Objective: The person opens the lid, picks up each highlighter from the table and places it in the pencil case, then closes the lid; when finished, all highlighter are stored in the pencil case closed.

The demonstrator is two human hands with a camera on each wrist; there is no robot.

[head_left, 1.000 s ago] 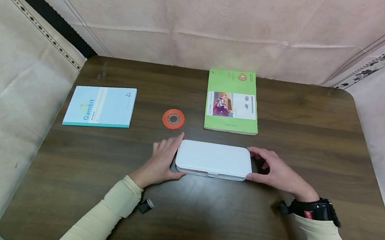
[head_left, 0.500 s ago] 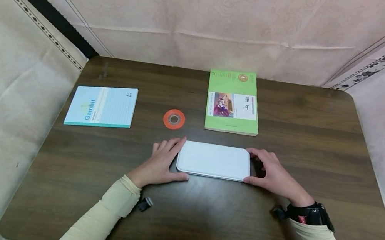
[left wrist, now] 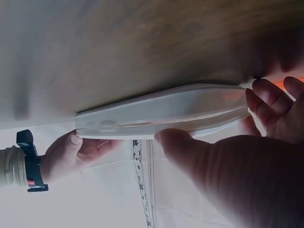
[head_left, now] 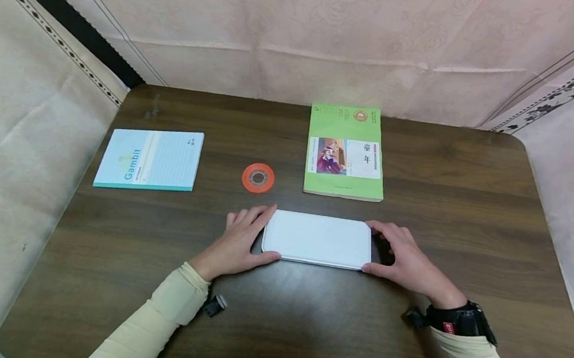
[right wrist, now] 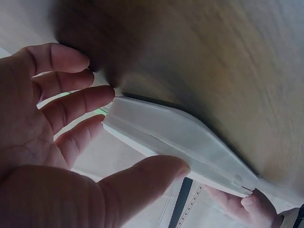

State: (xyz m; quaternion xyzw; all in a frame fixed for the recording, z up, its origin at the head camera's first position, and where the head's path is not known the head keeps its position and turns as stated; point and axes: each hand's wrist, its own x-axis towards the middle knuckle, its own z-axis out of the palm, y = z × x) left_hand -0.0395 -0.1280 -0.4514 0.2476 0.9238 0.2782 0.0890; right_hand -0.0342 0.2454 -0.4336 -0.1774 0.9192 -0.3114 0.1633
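Observation:
A flat white pencil case (head_left: pixel 317 239) lies lengthwise on the wooden table, its lid down over the base. At its left end my left hand (head_left: pixel 239 241) holds it, thumb along the near edge and index finger at the far corner. My right hand (head_left: pixel 406 259) grips the opposite end between thumb and fingers. A thin seam between lid and base shows in the left wrist view, with a small latch (left wrist: pixel 108 125) on that side. The right wrist view has my right thumb (right wrist: pixel 166 168) against the lid's edge.
An orange tape roll (head_left: pixel 258 178) lies just beyond the case. Behind it to the right is a green book (head_left: pixel 349 128), and a light blue notebook (head_left: pixel 172 159) is at the left. Pale cloth (head_left: pixel 301 36) hangs behind the table (head_left: pixel 473 185).
The case's lid has come down onto its base since one second ago, hiding the front side in the head view. Both hands have stayed at the ends, the right shifting slightly left.

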